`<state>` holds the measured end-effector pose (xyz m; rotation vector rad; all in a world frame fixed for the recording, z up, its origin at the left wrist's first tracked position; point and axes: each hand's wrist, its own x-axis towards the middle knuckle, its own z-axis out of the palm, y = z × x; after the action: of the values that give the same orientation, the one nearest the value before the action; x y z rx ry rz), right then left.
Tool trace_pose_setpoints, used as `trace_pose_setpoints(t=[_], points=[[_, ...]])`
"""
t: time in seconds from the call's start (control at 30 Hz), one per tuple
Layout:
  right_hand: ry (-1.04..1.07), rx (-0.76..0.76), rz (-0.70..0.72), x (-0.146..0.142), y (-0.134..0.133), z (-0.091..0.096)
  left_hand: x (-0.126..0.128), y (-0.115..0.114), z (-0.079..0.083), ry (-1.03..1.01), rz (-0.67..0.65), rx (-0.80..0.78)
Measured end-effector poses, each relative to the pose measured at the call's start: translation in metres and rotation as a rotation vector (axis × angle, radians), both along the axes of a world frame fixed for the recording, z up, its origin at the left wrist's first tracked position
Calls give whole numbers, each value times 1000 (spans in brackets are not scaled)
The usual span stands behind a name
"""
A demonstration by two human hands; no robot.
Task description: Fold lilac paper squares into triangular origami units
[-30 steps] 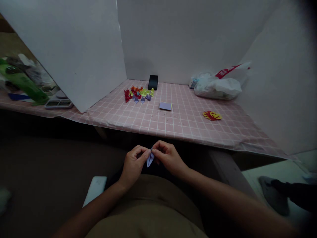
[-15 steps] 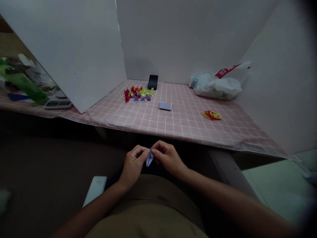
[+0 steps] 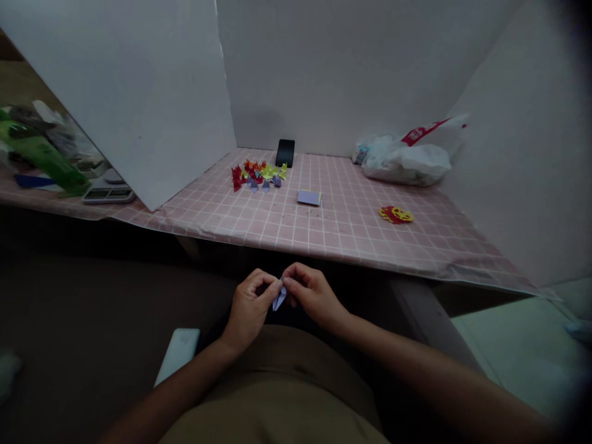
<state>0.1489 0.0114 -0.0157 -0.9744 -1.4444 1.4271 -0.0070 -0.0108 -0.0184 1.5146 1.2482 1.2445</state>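
Observation:
Over my lap, in front of the table's near edge, I hold a small folded piece of purple paper (image 3: 279, 300) with both hands. My left hand (image 3: 250, 306) pinches its upper left side between thumb and forefinger. On the other side, my right hand (image 3: 317, 296) grips the top of it the same way. The paper's pointed ends hang downward; its upper part is hidden by my fingertips. On the table stand several small origami cranes (image 3: 257, 174) in red, orange, yellow and purple. A little stack of purple and yellow paper squares (image 3: 309, 197) lies nearer to me.
A pink checked cloth covers the table (image 3: 277, 228), with white panels (image 3: 361, 68) around it. A black phone (image 3: 285, 153) is at the back, a white plastic bag (image 3: 407, 161) and red-yellow cutouts (image 3: 396, 214) at right. Left are a scale (image 3: 109, 192) and green bottle (image 3: 44, 154). A white device (image 3: 178, 353) lies beside me.
The purple paper has tilted slightly between my fingers, and my fingertips have shifted a little. Everything on the table stays where it was.

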Motion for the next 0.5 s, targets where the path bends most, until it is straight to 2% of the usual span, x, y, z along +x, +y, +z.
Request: trace_pose_setpoints(t=[0.37,0.5], points=[[-59,-29,82,5,4,10,-1,0,2,140,-14,113],[-116,22,78,6,5,7,0,0,6,154,-36,53]])
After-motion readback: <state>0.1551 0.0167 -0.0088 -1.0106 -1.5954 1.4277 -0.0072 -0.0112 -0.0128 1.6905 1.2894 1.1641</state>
